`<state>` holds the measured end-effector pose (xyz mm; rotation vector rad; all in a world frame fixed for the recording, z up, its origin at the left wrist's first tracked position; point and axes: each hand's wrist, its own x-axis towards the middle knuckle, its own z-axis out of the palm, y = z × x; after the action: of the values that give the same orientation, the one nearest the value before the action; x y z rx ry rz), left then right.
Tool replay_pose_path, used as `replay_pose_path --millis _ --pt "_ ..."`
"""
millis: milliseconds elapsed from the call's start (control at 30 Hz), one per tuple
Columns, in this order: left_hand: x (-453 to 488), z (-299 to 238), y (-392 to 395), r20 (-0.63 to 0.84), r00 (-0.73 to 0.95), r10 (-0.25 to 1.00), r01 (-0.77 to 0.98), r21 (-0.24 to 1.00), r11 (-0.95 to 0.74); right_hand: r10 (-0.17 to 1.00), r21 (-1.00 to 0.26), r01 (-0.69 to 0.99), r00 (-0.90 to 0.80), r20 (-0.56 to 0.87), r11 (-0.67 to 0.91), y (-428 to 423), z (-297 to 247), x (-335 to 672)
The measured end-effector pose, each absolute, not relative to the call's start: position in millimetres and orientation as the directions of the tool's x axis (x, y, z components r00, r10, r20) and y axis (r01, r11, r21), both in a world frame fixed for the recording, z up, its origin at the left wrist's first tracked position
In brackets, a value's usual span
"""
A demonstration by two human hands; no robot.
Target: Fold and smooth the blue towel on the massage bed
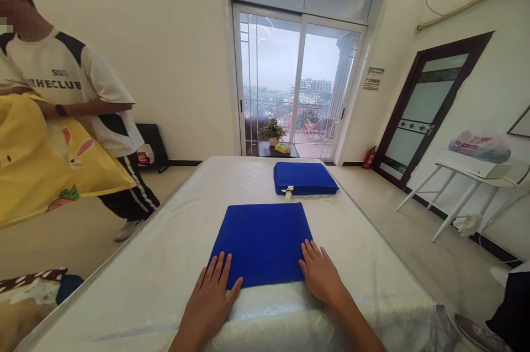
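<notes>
A flat blue rectangular piece [263,241], looking like folded fabric or a collapsed fabric box, lies in front of me on the plastic-covered table or bed [157,274]. My left hand [213,288] rests with fingers spread on its near left corner. On its right edge, toward the near corner, lies my right hand [318,269], palm down with the fingers out. Neither hand grips anything. Farther back to the right sits a thicker blue folded bundle [305,176] with a white tag [289,192] at its near edge.
At the left, a person [95,75] stands holding a yellow cloth [53,158] with rabbit and carrot prints. Patterned fabric [33,297] lies at lower left. A small table with a potted plant [273,130] stands by the glass door. To the right is a white stool [472,172] bearing a plastic bag.
</notes>
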<state>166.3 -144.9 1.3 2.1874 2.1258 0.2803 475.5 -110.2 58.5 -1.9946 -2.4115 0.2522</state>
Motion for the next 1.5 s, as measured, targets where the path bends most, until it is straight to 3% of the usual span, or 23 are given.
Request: replay_pose_path --millis 100,267,367,467,533,667,833,1067,1267,1500 --pt "163.4 1.6 -145.7 0.075 0.031 0.997 0.988 0.147 -0.042 0.977 -0.105 0.975 -0.204 -0.059 0.197 -86.4 65.5 471.5" --pt "176.4 20.9 -133.7 0.088 0.109 0.99 0.988 0.101 -0.118 0.993 -0.133 0.986 -0.106 -0.055 0.098 -53.2 51.9 463.5" --pt "219.6 39.3 -109.6 0.1 0.297 0.95 0.941 0.137 -0.308 0.995 -0.145 0.985 -0.094 -0.027 0.089 -49.5 40.0 463.6" --pt "277.4 49.1 -75.6 0.115 0.566 0.816 0.792 0.197 -0.577 0.992 -0.116 0.986 -0.124 -0.006 0.122 -51.5 35.1 466.8" --pt "308.5 47.0 -54.0 0.161 0.614 0.773 0.74 0.226 -0.634 0.986 -0.092 0.982 -0.164 -0.006 0.163 -52.6 34.6 468.7" --pt "328.7 31.8 -31.7 0.201 0.549 0.811 0.769 0.26 -0.585 0.988 -0.108 0.982 -0.152 0.012 0.152 -52.5 33.9 469.0" --pt "281.4 24.9 -40.4 0.152 0.492 0.857 0.823 0.238 -0.515 0.992 -0.153 0.981 -0.114 0.048 0.12 -52.0 33.4 466.7" --pt "159.0 25.3 -71.9 0.02 0.205 0.979 0.953 0.222 -0.204 0.994 -0.113 0.988 -0.108 0.015 0.109 -51.4 32.4 465.1" --pt "134.2 19.7 -87.3 0.049 0.207 0.977 0.947 0.243 -0.212 0.984 0.016 0.986 -0.168 0.066 0.167 -50.5 40.0 461.9" --pt "142.3 22.9 -90.0 0.075 0.208 0.975 0.95 0.222 -0.22 0.986 -0.076 0.983 -0.168 0.008 0.168 -8.2 60.9 459.8"
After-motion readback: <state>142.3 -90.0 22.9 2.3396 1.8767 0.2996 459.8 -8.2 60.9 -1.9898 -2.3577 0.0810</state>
